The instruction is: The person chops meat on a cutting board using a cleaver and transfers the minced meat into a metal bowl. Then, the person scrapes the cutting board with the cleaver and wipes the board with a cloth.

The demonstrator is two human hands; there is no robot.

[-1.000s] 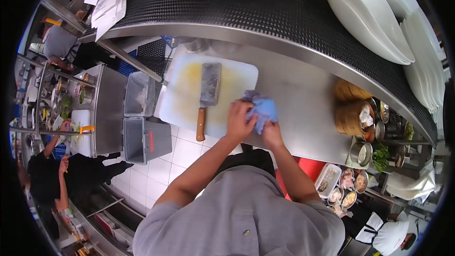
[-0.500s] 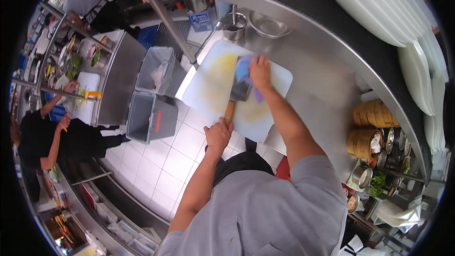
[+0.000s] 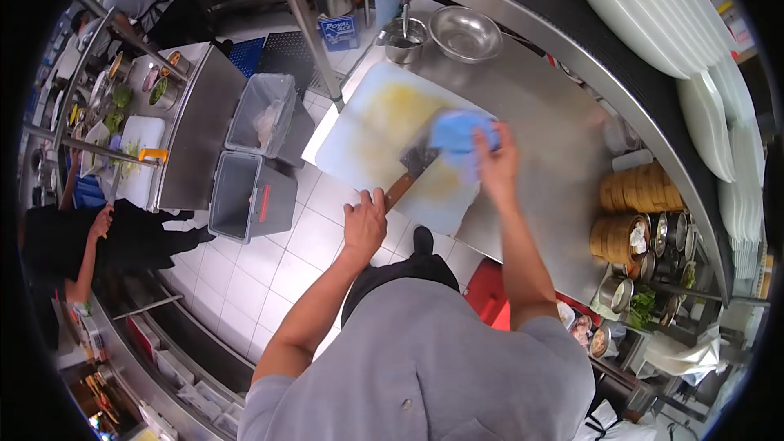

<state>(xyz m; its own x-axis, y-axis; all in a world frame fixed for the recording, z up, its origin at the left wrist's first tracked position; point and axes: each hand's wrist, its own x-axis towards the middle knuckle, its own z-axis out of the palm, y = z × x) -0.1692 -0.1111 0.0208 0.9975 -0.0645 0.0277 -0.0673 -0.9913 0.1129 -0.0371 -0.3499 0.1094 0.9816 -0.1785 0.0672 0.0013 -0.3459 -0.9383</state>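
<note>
My left hand (image 3: 365,220) is closed round the brown wooden handle of a cleaver (image 3: 418,155). Its broad grey blade lies over the stained white cutting board (image 3: 363,118) and looks wet or smeared. In my right hand (image 3: 499,165) is a blue cloth (image 3: 462,132), bunched in the fingers, covering the far end of the blade. Whether the cloth presses on the metal or hovers just above it, I cannot tell. Yellow and brownish stains mark the board, which rests on a steel counter (image 3: 539,131).
Behind the board stand a small pot (image 3: 403,39) and a metal bowl (image 3: 465,34). Bamboo steamers (image 3: 641,189) are at the right, stacked white plates (image 3: 653,8) on the shelf above. Grey bins (image 3: 253,200) stand at left, where a co-worker in black (image 3: 82,237) holds a knife.
My right hand and the blue cloth have moved right and slightly down, toward the blade's outer end. The cleaver has tilted, its handle now further left. The co-worker's hand has shifted.
</note>
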